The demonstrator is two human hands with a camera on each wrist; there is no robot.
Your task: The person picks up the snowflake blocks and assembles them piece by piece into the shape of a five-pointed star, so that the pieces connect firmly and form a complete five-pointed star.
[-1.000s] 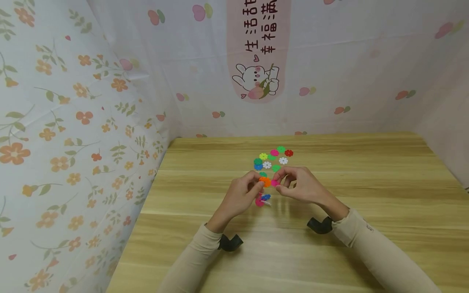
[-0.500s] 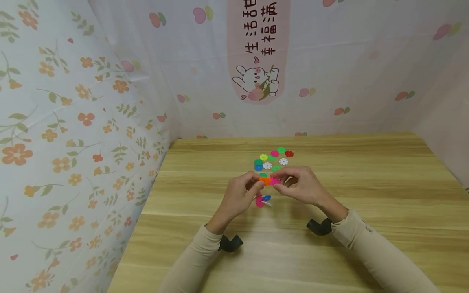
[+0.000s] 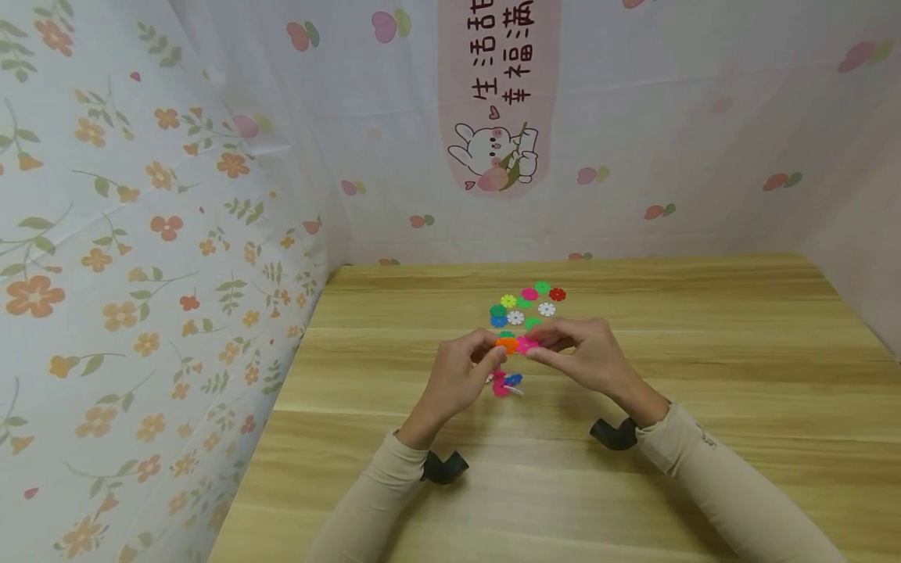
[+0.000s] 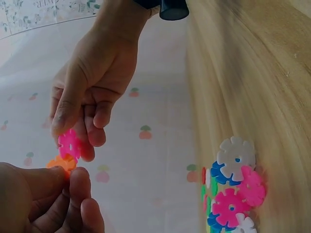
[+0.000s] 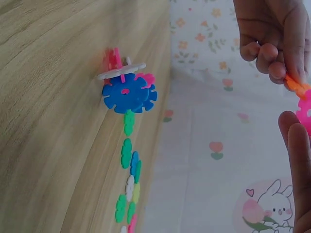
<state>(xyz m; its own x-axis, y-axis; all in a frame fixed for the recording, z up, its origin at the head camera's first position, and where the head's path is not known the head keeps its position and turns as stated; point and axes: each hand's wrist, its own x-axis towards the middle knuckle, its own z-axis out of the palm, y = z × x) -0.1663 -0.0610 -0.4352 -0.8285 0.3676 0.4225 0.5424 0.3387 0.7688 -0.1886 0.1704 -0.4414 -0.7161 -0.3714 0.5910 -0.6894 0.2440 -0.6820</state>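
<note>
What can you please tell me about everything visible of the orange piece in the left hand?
The orange piece is a bright, flat disc with a notched, petal-like rim, apparently plastic. The left hand pinches it between thumb and fingers, off the table, and partly hides it. Its free edge meets the pink piece in the right hand; whether the two are locked together or just touching, I cannot tell.

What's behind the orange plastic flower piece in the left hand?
From the head camera, a green plastic flower piece peeks out behind the orange piece, on the wooden table. Its lower part is covered, so I can't see it.
</note>
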